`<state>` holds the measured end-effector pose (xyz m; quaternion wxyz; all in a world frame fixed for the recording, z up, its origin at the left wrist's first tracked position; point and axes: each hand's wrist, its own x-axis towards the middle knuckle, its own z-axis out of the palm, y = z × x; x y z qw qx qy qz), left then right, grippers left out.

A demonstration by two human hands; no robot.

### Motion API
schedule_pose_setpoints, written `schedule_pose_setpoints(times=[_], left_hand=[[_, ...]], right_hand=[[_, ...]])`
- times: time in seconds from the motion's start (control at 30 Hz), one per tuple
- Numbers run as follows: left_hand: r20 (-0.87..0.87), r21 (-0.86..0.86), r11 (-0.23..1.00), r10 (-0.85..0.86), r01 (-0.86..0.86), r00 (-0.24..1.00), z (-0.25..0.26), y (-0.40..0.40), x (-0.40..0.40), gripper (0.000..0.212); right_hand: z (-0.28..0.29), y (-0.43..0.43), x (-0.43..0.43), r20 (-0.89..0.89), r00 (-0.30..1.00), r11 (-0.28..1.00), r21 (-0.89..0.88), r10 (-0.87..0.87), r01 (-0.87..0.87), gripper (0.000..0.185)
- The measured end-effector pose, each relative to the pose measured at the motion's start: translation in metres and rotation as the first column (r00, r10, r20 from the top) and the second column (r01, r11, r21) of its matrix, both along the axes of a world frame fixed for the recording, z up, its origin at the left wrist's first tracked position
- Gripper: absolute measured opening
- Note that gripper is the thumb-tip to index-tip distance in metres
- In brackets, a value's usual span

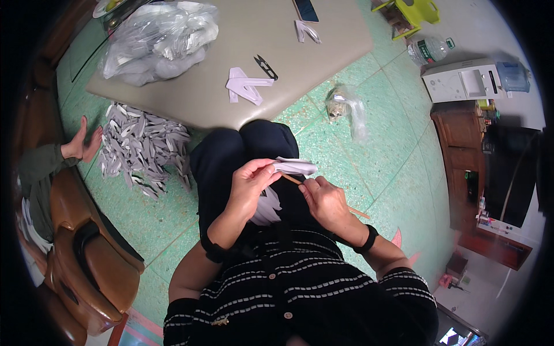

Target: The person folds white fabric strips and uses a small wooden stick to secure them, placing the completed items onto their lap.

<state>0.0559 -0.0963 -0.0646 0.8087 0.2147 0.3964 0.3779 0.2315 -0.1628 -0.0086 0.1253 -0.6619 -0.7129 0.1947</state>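
Note:
My left hand [253, 181] pinches a folded pale lilac fabric piece [296, 166] above my lap. In my right hand [322, 199] is a thin wooden stick [358, 212], whose far end meets the fabric at my left fingertips; whether it sits inside the fabric is hidden. More pale fabric strips [267, 207] lie on my lap below my hands. On the beige padded surface in front, several flat lilac pieces [244, 84] lie beside black thread snips [265, 67]. A smaller fabric piece [307, 31] rests near a phone [305, 10].
A large clear plastic bag of white pieces [173, 41] stands on the padded surface [207, 104]. Many grey fabric strips [143, 142] are heaped on the floor, beside another person's bare feet [82, 142]. A smaller plastic bag [339, 104] lies on the floor at right.

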Motion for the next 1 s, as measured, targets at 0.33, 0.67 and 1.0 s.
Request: schedule_pose_setpoints(times=[0.33,0.67,1.0], left_hand=[[-0.030,0.015,0.995,-0.101,0.101,0.994,0.008,0.000,-0.005,0.022],[-0.165,0.144,0.977,-0.133,0.157,0.977,0.004,-0.001,-0.009,0.020],[-0.190,0.246,0.961,-0.081,0.127,0.978,0.005,0.001,-0.009,0.016]], right_hand=[[-0.006,0.010,-0.002,-0.129,0.989,0.983,0.153,-0.078,0.097,0.013],[-0.012,0.008,-0.005,-0.487,0.774,0.910,-0.299,-0.404,0.286,0.021],[-0.016,0.012,-0.012,-0.455,0.847,0.962,-0.105,-0.274,0.254,0.023]])
